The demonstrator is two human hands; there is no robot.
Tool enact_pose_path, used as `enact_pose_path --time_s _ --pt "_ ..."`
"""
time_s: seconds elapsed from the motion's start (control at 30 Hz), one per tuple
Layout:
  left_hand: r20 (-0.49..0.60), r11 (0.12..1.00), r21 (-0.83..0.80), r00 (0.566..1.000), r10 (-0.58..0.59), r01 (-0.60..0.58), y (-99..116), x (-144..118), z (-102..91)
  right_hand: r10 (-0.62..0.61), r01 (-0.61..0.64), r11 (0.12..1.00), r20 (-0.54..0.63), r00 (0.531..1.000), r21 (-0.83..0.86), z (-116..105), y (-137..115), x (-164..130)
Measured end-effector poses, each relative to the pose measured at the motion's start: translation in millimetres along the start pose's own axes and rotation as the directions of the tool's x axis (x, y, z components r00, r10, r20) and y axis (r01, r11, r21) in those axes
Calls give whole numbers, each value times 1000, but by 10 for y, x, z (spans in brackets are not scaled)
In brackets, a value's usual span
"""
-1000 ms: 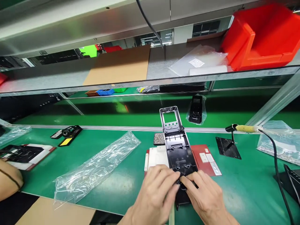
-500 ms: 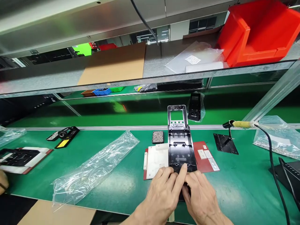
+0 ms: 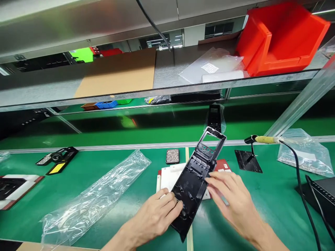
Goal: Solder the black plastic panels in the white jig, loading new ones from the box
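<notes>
A long black plastic housing point(image 3: 195, 177) with a rectangular window at its far end lies tilted, its far end pointing up and right. My left hand point(image 3: 157, 216) grips its near left edge. My right hand point(image 3: 230, 198) has its fingers spread, the fingertips at the housing's right edge. Under the housing sit a white fixture block point(image 3: 169, 176) and a red board point(image 3: 225, 165) on the green mat point(image 3: 125, 216).
A small tray of screws point(image 3: 172, 156) sits behind the fixture. A soldering iron on a black stand point(image 3: 250, 157) is at right, its cable point(image 3: 300, 188) trailing toward me. Clear plastic bags lie at left point(image 3: 94, 198) and far right point(image 3: 300, 151). A red bin point(image 3: 280, 38) is on the shelf.
The housing has been lifted at its near end and swung so its far end points right. My right hand has come off its near end and opened beside it.
</notes>
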State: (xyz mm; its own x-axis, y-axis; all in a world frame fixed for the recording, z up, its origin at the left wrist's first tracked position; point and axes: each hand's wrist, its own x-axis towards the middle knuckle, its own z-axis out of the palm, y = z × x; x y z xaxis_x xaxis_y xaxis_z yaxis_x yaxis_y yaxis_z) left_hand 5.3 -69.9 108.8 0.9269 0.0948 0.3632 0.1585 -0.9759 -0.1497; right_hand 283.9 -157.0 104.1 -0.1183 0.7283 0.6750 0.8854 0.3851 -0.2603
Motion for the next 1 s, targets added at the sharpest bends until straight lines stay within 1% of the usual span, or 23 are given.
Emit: enact_pose_path --time_s 0.1,0.13,0.2,0.27,0.37,0.43,0.53,0.63,0.73,0.8,0.9,1.0 --pt "22 996 0 996 87 -87 -105 -58 -31 -3 2 1000 176 984 5 115 259 165" --pt "33 994 2 993 110 -110 -138 -74 -51 12 -15 1000 217 976 15 148 318 192" --pt "57 990 3 989 139 -139 -199 -103 -93 51 -64 997 263 963 45 187 374 205" --pt "63 986 -11 984 168 -168 -248 -127 -126 54 -84 992 291 955 94 184 355 175" --pt "61 978 -34 977 206 -204 -311 -142 -133 -19 -55 982 382 924 181 137 265 103" --pt "63 975 -34 973 222 -220 -359 -137 -109 -34 -53 980 420 907 194 122 228 59" --pt "55 973 -49 972 228 -225 -460 -119 -47 -41 -41 983 430 902 181 177 241 15" --pt "66 971 -84 971 231 -225 -588 -110 15 -62 -12 986 432 900 166 295 279 -8" --pt "75 971 -91 971 228 -221 -729 -117 72 -70 3 987 406 911 163 423 293 -24" --pt "55 974 -78 974 219 -214 -825 -122 125 -70 7 987 390 918 163 498 291 -29" --pt "21 977 -64 979 203 -202 -963 -119 249 -50 -4 989 362 931 147 595 291 -18" --pt "21 981 -93 984 174 -172 -1074 -118 410 -20 -23 992 345 938 121 687 301 1"
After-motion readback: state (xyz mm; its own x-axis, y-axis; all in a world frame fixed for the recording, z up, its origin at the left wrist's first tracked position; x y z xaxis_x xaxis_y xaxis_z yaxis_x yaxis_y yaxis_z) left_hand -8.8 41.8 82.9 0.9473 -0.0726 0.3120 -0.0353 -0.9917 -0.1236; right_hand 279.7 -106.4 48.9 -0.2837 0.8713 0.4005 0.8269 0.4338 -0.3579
